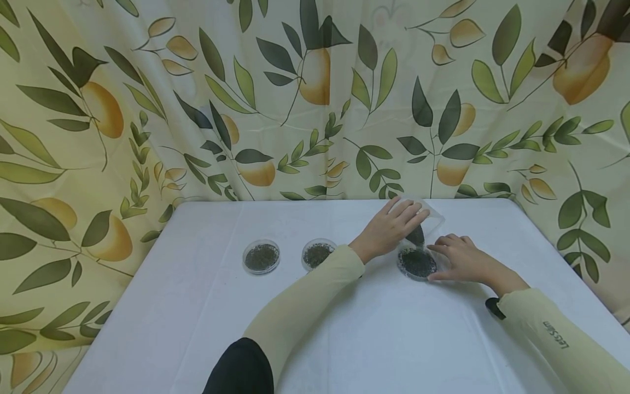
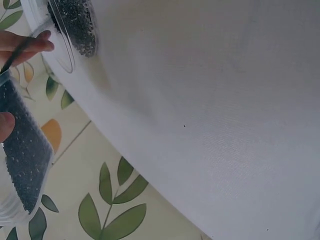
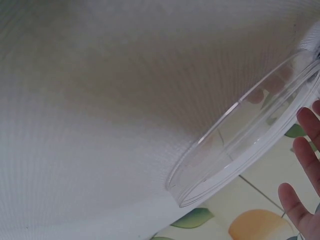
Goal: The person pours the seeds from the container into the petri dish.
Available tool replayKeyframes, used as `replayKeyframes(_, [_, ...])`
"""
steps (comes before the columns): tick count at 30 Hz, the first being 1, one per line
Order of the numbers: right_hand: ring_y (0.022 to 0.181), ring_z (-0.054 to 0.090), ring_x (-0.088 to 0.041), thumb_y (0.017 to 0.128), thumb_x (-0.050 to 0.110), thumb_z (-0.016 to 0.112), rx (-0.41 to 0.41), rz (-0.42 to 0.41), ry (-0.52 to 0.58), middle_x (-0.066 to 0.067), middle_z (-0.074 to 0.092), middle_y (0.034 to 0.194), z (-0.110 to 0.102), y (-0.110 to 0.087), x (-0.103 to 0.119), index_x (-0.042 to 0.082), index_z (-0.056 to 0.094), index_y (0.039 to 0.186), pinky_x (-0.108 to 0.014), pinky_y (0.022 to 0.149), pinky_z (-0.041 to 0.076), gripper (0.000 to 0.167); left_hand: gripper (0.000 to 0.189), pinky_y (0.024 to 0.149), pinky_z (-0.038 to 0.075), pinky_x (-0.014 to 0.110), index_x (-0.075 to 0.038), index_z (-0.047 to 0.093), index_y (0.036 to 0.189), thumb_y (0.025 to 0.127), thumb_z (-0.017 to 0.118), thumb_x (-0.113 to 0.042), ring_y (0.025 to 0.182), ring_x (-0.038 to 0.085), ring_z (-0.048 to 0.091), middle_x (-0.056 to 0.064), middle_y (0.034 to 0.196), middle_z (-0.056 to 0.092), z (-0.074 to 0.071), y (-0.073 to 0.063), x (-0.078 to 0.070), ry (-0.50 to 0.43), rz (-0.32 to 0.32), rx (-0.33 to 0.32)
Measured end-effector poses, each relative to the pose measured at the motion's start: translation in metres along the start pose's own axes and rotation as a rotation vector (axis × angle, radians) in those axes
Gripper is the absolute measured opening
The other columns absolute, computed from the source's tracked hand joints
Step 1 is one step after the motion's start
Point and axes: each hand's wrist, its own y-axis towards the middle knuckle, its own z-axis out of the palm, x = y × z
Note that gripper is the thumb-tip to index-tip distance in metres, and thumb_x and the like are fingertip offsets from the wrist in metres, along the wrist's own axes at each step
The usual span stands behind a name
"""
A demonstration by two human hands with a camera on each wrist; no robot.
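Observation:
In the head view, my left hand (image 1: 391,227) holds a tilted clear plastic container (image 1: 434,215) of dark granules above the rightmost petri dish (image 1: 417,264), which has dark granules in it. Its lower corner fills with dark granules in the left wrist view, where a thumb lies across the container (image 2: 30,145) and a dark streak runs from its mouth towards the dish (image 2: 80,30). Right of that dish, my right hand (image 1: 465,262) holds a clear round lid (image 3: 220,155) on edge, thumb and forefinger apart. The other fingers (image 3: 306,155) stay loose; the grip itself is partly hidden.
Two more petri dishes of dark granules stand to the left: one far left (image 1: 261,257), the other (image 1: 317,253) partly behind my left forearm. A white cloth covers the table (image 1: 384,339). Behind it hangs a leaf-and-fruit patterned curtain (image 1: 305,137).

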Motion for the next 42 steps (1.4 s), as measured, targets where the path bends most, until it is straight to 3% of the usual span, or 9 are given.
replayKeyframes(5, [0.106,0.053,-0.036,0.067,0.065,0.07,0.001,0.002,0.002,-0.015,0.062,0.111,0.001,0.0,-0.001,0.001,0.064,0.116,-0.055,0.081,0.039,0.08,0.055,0.119,0.019,0.036,-0.018,0.037,0.141,0.089,0.056,-0.024,0.132,0.014,0.041,-0.003,0.14,0.048,0.002,-0.002,0.0,-0.023,-0.016,0.009])
replayKeyframes(11, [0.104,0.053,-0.035,0.066,0.065,0.07,-0.016,-0.003,-0.001,-0.015,0.062,0.108,0.001,-0.001,0.0,0.001,0.064,0.115,-0.055,0.08,0.039,0.08,0.075,0.117,0.022,0.037,-0.014,0.037,0.14,0.078,0.066,-0.044,0.13,0.014,0.042,-0.002,0.137,0.049,0.006,-0.005,0.002,-0.065,-0.057,0.053])
replayKeyframes(19, [0.104,0.053,-0.035,0.067,0.064,0.07,-0.02,-0.008,-0.008,-0.015,0.062,0.108,0.002,-0.001,-0.001,0.002,0.064,0.116,-0.055,0.081,0.039,0.08,0.091,0.116,0.024,0.038,-0.012,0.041,0.137,0.068,0.066,-0.066,0.126,0.015,0.045,-0.002,0.133,0.052,0.008,-0.014,0.01,-0.111,-0.14,0.063])
replayKeyframes(31, [0.105,0.052,-0.036,0.067,0.063,0.071,-0.001,0.001,0.003,-0.016,0.061,0.108,0.0,0.0,0.0,0.001,0.064,0.116,-0.057,0.083,0.039,0.08,0.093,0.111,0.03,0.038,-0.01,0.045,0.132,0.063,0.067,-0.068,0.118,0.015,0.05,-0.001,0.125,0.057,0.017,-0.032,0.025,-0.121,-0.227,0.012])
replayKeyframes(42, [0.106,0.052,-0.037,0.067,0.062,0.071,0.004,0.011,0.0,-0.016,0.061,0.108,-0.001,-0.001,0.003,0.0,0.063,0.117,-0.057,0.084,0.038,0.08,0.099,0.11,0.033,0.04,-0.01,0.044,0.133,0.062,0.063,-0.077,0.117,0.015,0.052,0.0,0.122,0.059,0.017,-0.045,0.039,-0.161,-0.372,0.104])
